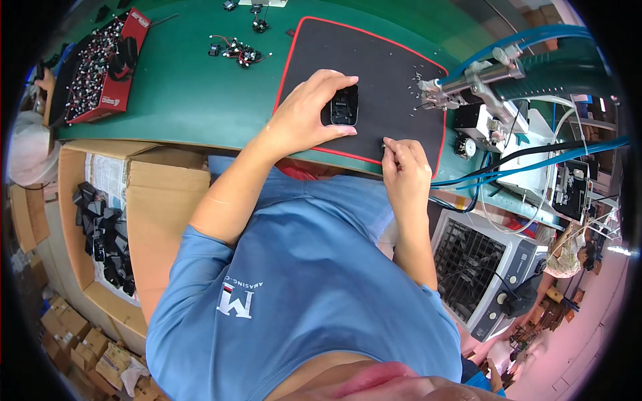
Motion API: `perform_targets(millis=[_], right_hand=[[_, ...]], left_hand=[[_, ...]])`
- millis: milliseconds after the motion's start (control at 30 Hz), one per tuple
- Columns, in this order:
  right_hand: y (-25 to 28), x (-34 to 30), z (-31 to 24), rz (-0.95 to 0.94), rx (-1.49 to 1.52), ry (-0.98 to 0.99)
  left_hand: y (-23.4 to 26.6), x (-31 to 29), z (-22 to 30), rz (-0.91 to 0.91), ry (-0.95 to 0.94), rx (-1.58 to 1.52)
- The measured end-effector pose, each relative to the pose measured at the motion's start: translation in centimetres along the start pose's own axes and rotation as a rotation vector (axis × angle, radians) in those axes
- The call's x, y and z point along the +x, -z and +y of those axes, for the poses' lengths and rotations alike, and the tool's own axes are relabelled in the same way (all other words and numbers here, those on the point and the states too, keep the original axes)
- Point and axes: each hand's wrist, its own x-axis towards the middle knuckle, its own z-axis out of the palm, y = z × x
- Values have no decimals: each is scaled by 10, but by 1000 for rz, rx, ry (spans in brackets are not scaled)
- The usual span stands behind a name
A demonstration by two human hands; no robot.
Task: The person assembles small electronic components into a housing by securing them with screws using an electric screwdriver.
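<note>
A small black rectangular device case (344, 107) with a pale rim lies on a black mat (388, 73) edged in red. My left hand (304, 110) curves round its left side, with index finger and thumb at its far and near ends. Close to the mat's near edge, my right hand (408, 160) has its thumb and fingers pinched together. A tiny dark bit shows at those fingertips, too small to name. Several small pale pieces, seemingly screws (416, 77), are scattered over the right part of the mat.
A jointed metal tool head (468, 83) with blue hoses juts in from the right. Wired parts (242, 52) lie on the green table (180, 80). A red box (114, 100) of small pieces stands far left. An open carton (73, 254) holds black parts. A grey fan unit (468, 267) stands right.
</note>
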Motion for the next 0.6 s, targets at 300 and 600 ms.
perform_targets(millis=[300, 600], right_hand=[[-2, 18, -35, 16, 181, -118], [-37, 40, -50, 143, 0, 166]], left_hand=[[0, 2, -2, -10, -102, 81], [-7, -1, -8, 61, -157, 163]])
